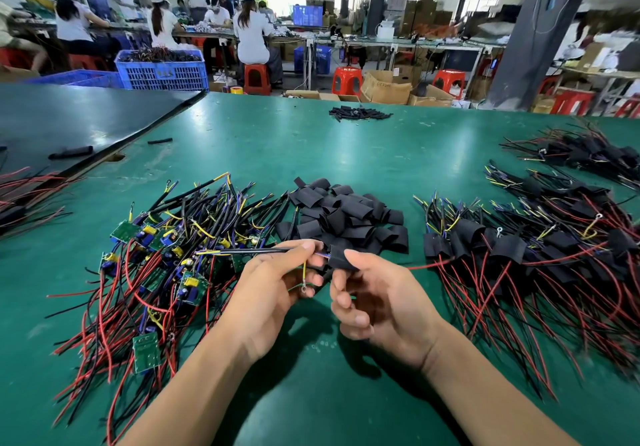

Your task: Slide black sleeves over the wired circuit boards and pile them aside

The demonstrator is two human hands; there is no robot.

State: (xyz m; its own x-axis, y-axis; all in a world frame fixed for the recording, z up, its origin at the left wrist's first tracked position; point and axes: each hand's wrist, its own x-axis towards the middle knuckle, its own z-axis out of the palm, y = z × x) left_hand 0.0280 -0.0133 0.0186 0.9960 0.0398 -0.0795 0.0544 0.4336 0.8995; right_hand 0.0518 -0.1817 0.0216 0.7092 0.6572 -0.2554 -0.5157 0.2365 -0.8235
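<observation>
My left hand (pixel 277 293) pinches a thin bunch of wires (pixel 242 251) between the thumb and first finger. The other fingers curl in under them. My right hand (pixel 377 303) grips a black sleeve (pixel 341 259), with the thumb on top and bent fingers below. The two hands almost touch, near me in the middle of the table (pixel 346 144).

The sleeve is a short, flat tube. It looks dull and soft, like rubber. Blue and yellow wires go into its left end, and a red wire (pixel 429 265) comes out on the right. I cannot tell if a board is inside it. A yellow-green wire with a small metal ring (pixel 304 287) hangs down between my hands.

To the left lies a messy heap of boards (pixel 166 265). They are small green squares with blue and yellow parts, and long red and black wires trail toward me. Just past my hands is a pile of loose sleeves (pixel 346 217), some flat and some puffed open. To the right lie the covered boards (pixel 519 255) in rows, black lumps with red wires fanned out.

The table top is smooth, shiny and green. A small heap of thin black tubes (pixel 358 113) sits far off on it. A dark mat (pixel 69 120) covers the far left corner.
</observation>
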